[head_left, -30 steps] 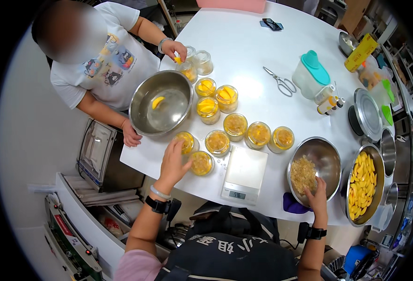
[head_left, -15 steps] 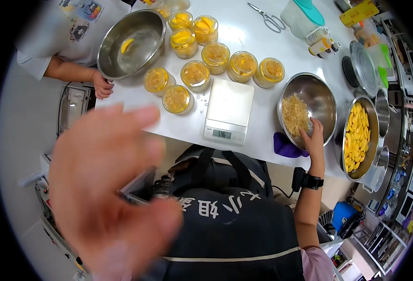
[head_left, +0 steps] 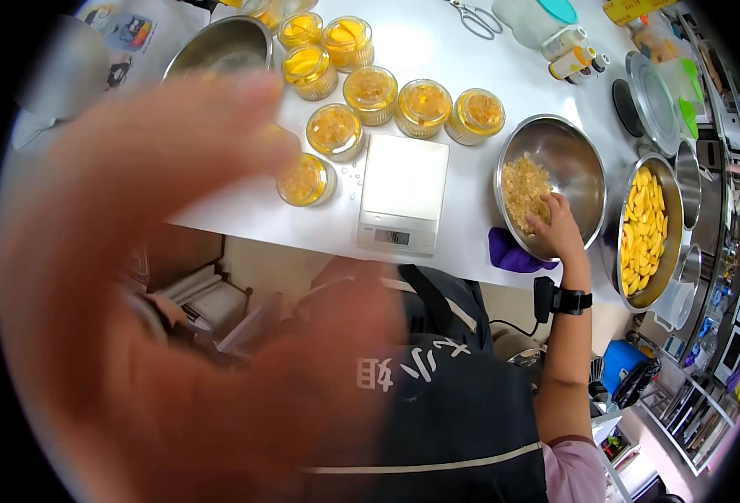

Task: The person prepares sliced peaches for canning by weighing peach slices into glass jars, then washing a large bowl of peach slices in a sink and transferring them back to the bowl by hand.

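White table [head_left: 473, 201], round bowl [head_left: 578, 163] facing up, right hand [head_left: 561, 226] on crumbs [head_left: 522, 186], grip unclear, left hand [head_left: 160, 377] wide.

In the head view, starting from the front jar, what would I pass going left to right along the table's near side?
Front jar → scale → bowl of pale lumps, with the right hand in it → bowl of yellow slices.
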Demonstrator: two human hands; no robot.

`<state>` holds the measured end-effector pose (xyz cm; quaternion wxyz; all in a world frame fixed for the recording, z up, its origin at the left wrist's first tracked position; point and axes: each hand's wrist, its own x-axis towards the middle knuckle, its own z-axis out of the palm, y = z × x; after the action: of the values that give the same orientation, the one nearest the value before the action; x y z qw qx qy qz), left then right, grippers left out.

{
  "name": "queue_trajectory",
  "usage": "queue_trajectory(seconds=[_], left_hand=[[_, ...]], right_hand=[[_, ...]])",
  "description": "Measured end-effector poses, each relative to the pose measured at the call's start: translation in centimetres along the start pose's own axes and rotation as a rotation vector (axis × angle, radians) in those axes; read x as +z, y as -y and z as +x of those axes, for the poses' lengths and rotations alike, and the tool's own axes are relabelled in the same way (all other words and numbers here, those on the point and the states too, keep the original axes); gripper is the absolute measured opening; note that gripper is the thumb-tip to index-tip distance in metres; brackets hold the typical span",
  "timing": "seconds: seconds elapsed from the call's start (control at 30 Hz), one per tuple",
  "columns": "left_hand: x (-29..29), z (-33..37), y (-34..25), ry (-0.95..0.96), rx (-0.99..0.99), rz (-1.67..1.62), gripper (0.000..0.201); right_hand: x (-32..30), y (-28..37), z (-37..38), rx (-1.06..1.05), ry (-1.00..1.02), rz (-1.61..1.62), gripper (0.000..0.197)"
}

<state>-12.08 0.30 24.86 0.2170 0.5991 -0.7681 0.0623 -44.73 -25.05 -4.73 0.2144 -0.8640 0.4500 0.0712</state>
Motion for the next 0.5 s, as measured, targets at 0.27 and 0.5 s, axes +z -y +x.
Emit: queue_trajectory(seconds=[0.27, 0.5], left_hand=[[20.6, -0.6, 11.9, 0.498, -0.285, -0.505, 0.024], [28.3, 0.9, 11.1, 0.612, -0.299, -0.670, 0.031]], right_hand=[[-0.4, -0.2, 1.5, -0.017, 0.039, 0.018, 0.050], [0.4, -1.1, 1.8, -0.056, 0.067, 0.116, 0.047]])
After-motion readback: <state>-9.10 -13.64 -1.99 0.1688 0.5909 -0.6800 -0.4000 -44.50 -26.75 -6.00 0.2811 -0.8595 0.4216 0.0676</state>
